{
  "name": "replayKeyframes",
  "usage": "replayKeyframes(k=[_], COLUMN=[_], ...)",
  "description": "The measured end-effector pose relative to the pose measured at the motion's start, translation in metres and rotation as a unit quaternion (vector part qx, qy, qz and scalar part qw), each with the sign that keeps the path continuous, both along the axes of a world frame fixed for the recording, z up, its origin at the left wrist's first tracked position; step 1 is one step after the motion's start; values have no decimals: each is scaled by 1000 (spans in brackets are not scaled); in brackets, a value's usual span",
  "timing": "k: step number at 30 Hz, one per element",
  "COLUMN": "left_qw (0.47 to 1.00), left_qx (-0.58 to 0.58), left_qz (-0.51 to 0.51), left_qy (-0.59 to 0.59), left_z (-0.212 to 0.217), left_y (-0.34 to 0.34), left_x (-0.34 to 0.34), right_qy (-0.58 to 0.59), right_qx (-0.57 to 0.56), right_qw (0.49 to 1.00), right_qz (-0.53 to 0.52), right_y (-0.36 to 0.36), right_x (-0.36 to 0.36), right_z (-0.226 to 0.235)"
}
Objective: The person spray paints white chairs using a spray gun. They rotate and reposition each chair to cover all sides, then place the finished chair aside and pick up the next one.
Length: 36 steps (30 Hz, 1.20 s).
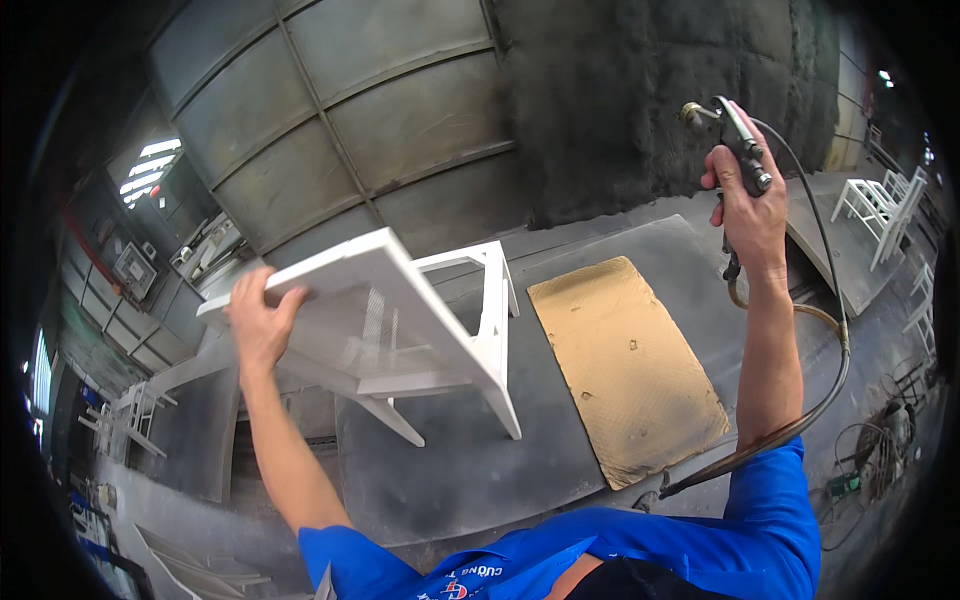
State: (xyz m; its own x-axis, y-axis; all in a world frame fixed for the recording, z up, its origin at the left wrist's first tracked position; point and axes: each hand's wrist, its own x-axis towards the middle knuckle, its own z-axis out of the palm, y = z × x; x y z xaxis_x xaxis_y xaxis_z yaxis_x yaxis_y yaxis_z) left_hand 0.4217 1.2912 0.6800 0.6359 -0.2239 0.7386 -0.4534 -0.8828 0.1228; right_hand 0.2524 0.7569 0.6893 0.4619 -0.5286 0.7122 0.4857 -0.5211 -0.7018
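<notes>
A white chair (430, 375) stands on a dark, dusty board, its back toward me. My left hand (262, 318) grips the top left of the chair's back, fingers over the edge and thumb on the near face. Raised at the upper right, my right hand (752, 205) is wrapped round a spray gun (742, 150) with a brass-coloured nozzle end pointing left. A dark hose (838, 370) loops from the gun past my right forearm. The gun is apart from the chair.
A worn cardboard sheet (632, 365) lies on the dark board (470, 490) right of the chair. More white chairs stand at the far right (885, 215) and left (130, 415). Metal panels (420, 120) and a dark-stained wall (640, 110) rise behind. Tangled hoses (885, 440) lie at right.
</notes>
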Motion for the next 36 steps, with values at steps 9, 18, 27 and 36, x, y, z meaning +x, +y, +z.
replayKeyframes(k=[9,18,27,36], left_qw=[998,997,997,997], left_qx=[8,36,62,-22], left_qz=[-55,-39,-14,-75], left_qy=[-17,-49,-35,-2], left_z=[-4,-10,-27,10], left_y=[73,78,118,49], left_x=[-13,-6,30,-21], right_qy=[39,26,54,68], right_qx=[58,84,117,295], right_qw=[997,995,991,894], right_qz=[-38,-49,45,330], right_y=[5,4,0,-25], right_x=[7,7,-22,-72], right_z=[-25,-35,-62,-150])
